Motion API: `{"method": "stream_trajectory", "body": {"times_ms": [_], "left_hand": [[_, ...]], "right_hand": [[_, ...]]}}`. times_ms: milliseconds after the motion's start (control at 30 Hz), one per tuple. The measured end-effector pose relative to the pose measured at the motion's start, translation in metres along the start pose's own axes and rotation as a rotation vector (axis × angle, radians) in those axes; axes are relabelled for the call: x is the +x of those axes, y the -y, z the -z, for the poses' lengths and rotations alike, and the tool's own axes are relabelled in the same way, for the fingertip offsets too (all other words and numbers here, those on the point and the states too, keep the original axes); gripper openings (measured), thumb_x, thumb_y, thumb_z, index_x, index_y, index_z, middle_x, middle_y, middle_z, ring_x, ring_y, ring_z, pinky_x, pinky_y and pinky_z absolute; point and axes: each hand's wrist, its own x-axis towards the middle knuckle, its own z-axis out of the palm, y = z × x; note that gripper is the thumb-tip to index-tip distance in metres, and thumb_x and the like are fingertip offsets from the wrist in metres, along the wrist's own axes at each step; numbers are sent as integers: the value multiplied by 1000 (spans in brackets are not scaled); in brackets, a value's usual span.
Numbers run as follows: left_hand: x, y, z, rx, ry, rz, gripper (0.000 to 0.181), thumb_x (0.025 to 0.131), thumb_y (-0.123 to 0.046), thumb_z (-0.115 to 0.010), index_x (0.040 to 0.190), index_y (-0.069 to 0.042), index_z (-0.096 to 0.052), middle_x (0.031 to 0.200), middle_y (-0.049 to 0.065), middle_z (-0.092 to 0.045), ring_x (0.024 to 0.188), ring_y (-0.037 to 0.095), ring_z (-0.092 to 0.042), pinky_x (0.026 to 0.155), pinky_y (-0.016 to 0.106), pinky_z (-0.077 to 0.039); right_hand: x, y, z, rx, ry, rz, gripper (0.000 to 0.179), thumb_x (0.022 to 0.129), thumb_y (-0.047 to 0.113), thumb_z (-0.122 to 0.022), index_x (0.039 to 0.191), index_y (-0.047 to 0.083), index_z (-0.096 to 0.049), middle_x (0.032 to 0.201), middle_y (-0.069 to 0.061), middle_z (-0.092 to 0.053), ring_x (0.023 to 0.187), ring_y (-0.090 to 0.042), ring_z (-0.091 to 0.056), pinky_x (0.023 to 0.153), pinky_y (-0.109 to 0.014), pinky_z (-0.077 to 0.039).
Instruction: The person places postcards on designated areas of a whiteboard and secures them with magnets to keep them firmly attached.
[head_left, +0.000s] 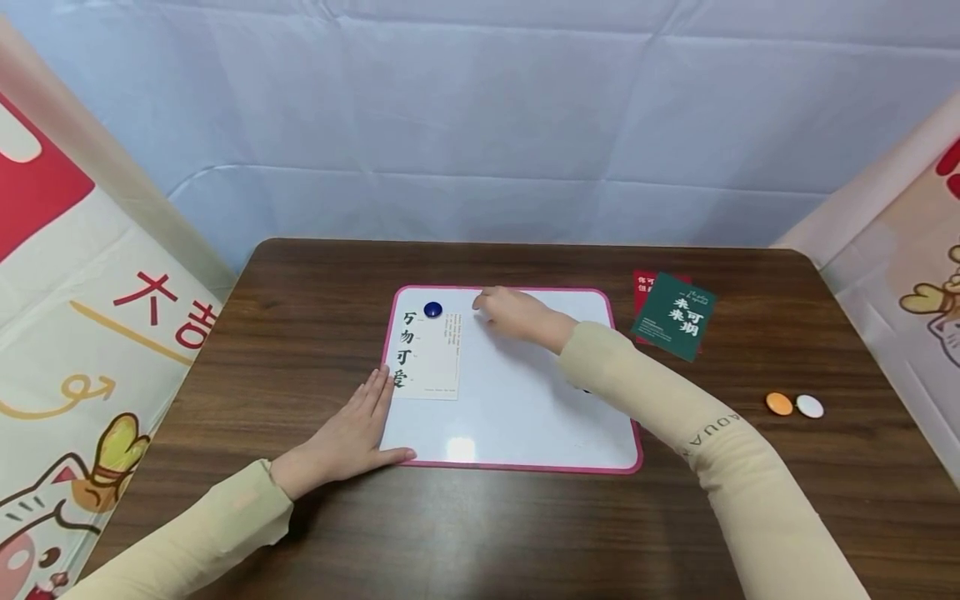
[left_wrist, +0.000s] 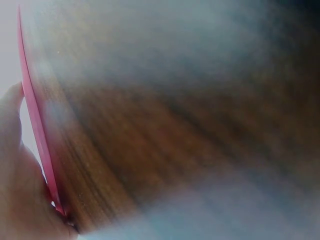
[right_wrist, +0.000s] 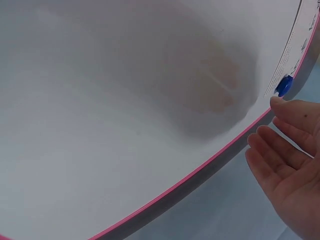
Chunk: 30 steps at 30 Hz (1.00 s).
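Note:
A whiteboard (head_left: 517, 408) with a pink rim lies on the wooden table. On its left part is a white card (head_left: 435, 358) printed with large black characters, and a round blue magnet (head_left: 432, 310) sits at the card's top. My left hand (head_left: 341, 442) rests at the board's lower left corner, fingers straight along the left edge and thumb on the bottom rim. Over the board's top edge, right of the magnet, is my right hand (head_left: 517, 317). Its loosely bent fingers hold nothing in the right wrist view, where the thumb shows close by the blue magnet (right_wrist: 284, 86).
Right of the board, a green card (head_left: 675, 317) overlaps a red card (head_left: 645, 286). Nearer the right edge, an orange round piece (head_left: 778, 404) lies beside a white one (head_left: 810, 407). A small dark thing (head_left: 586, 389) on the board is mostly hidden by the right sleeve.

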Motion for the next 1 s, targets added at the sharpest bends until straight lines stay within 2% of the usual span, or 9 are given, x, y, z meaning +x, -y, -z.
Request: {"method": "stream_trajectory", "body": {"times_ms": [700, 1000], "left_hand": [[-1, 1, -2, 11, -16, -8, 110, 76, -78, -35, 142, 7, -14, 151, 20, -2, 138, 32, -3, 109, 44, -17], [0, 1, -3, 20, -8, -2, 109, 76, -78, -33, 143, 6, -12, 151, 19, 0, 138, 31, -2, 109, 43, -16]], "right_hand": [[-36, -31, 5, -20, -60, 34, 32, 82, 2, -64, 113, -4, -60, 113, -18, -58, 109, -29, -54, 92, -39, -44], [-52, -48, 8, -10, -48, -27, 36, 82, 9, -66, 115, -4, -59, 114, -19, -57, 109, -31, -53, 92, -40, -43]]}}
